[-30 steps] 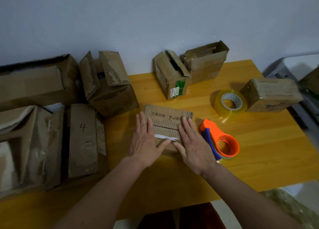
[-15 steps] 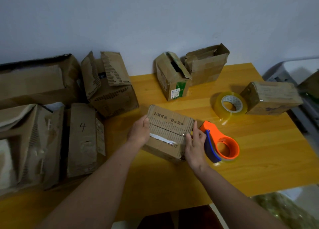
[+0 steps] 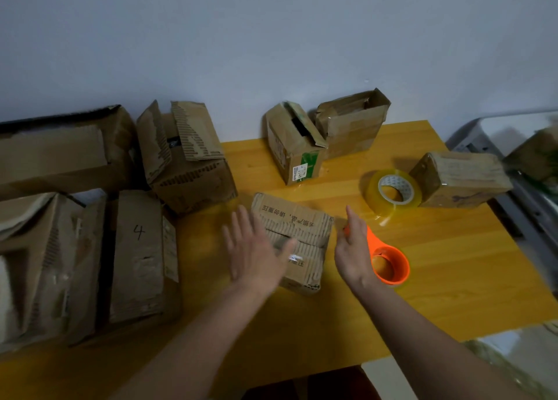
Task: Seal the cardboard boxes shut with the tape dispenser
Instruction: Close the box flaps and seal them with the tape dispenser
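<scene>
Yellow wooden worktop [image 3: 453, 279] against plain wall. Small corrugated cardboard box [image 3: 297, 236] lies mid-worktop, flaps closed, paper facing torn off its ridges. Left hand [image 3: 256, 254] flat beside and over it, fingers spread; right hand [image 3: 351, 248] loose, holding nothing, in front of orange tape dispenser [image 3: 389, 263]. Clear tape roll [image 3: 394, 190] behind.

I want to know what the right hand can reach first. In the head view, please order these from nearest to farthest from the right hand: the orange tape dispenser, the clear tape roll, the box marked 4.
1. Orange tape dispenser: directly beside the right hand, on its right.
2. Clear tape roll: farther back and right.
3. Box marked 4: far left, past the left hand.
</scene>
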`<state>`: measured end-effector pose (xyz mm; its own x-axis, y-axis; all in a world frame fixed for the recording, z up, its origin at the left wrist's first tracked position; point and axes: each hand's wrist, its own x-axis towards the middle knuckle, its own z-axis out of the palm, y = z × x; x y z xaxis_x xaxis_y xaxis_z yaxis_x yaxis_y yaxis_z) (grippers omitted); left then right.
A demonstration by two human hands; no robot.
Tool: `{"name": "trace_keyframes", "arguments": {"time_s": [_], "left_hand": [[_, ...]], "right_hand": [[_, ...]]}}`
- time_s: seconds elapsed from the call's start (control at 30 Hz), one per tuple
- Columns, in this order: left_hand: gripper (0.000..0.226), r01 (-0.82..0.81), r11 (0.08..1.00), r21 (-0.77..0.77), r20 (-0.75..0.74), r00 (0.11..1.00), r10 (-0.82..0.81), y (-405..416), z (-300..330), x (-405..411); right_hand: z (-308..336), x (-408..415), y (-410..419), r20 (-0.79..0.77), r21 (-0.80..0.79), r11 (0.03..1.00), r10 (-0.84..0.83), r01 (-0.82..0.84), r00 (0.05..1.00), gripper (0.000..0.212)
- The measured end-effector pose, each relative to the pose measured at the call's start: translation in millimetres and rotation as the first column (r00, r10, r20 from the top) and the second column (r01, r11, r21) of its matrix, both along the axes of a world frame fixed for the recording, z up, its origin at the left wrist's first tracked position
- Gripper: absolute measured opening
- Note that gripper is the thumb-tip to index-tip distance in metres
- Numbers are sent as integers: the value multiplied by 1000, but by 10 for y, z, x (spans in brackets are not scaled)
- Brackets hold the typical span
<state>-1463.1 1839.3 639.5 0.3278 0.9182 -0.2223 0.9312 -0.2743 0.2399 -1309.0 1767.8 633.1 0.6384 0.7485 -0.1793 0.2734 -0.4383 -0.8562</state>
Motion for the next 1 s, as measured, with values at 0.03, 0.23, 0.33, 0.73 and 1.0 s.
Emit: {"name": "trace_keyframes", "arguments": {"time_s": [0.03, 0.23, 0.33, 0.73, 1.0], "left_hand": [[108, 82, 997, 5, -21, 996, -82, -158, -5, 109], [95, 259, 966, -14, -199, 946, -256, -493, -117, 403], [75, 479, 877, 40, -168, 868, -466, -361, -151, 239], [72, 601, 769, 217, 226, 735, -639, -220, -86, -125], [28, 411, 821, 396, 436, 703, -562, -228, -33, -5]], "right_hand": [[20, 38, 62, -13, -6, 1000, 29, -29, 1000, 49], [-40, 88, 11, 93, -108, 994, 24, -14, 995, 13], [-80, 53, -162, 144, -99, 995, 16, -2, 989, 18], [-230, 254, -461, 325, -271, 947, -79, 173, 943, 34], [-440, 358, -492, 340, -586, 786, 18, 197, 940, 62]]}}
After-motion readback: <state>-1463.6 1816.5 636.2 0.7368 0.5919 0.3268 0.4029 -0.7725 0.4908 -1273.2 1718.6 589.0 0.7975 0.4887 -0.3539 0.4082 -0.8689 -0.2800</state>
